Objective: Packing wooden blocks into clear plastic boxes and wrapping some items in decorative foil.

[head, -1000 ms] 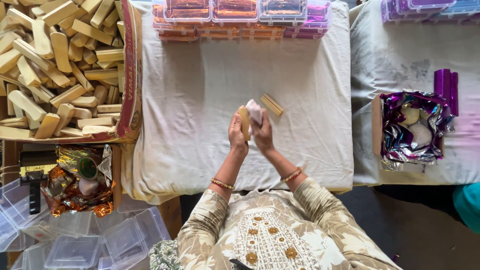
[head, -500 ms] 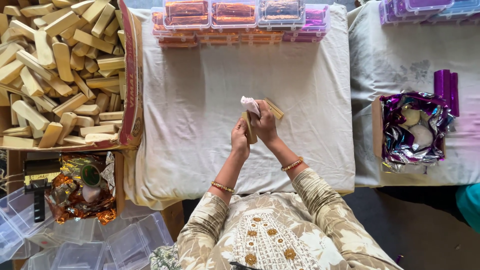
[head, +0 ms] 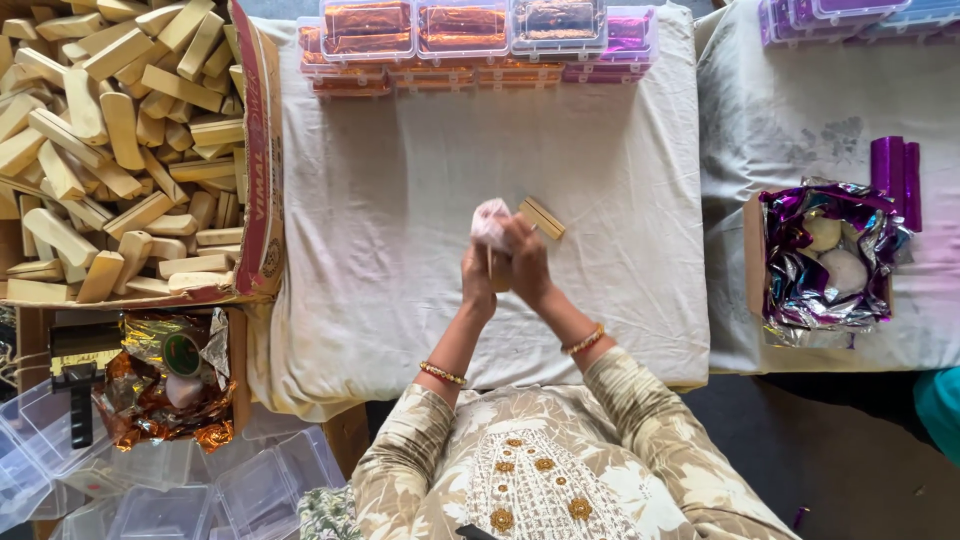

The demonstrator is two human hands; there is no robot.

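Both hands meet just above the middle of the frame, over the white cloth (head: 400, 250) that covers the surface. The left hand (head: 478, 282) has its grip closed on a small tan wooden block (head: 497, 270), of which only a sliver shows between the palms. The right hand (head: 527, 262) presses a crumpled pale pink cloth (head: 489, 222) against the block's upper end, fingers curled around it. Just beside the right hand, up and to the right, a second wooden block (head: 541, 217) lies flat on the cloth (touching or not, hard to tell). At the upper left a cardboard box (head: 262, 150) is heaped with similar blocks. Clear lidded boxes (head: 465, 30) of orange foil line the top edge, and an open box of purple foil (head: 825, 255) sits at the right.
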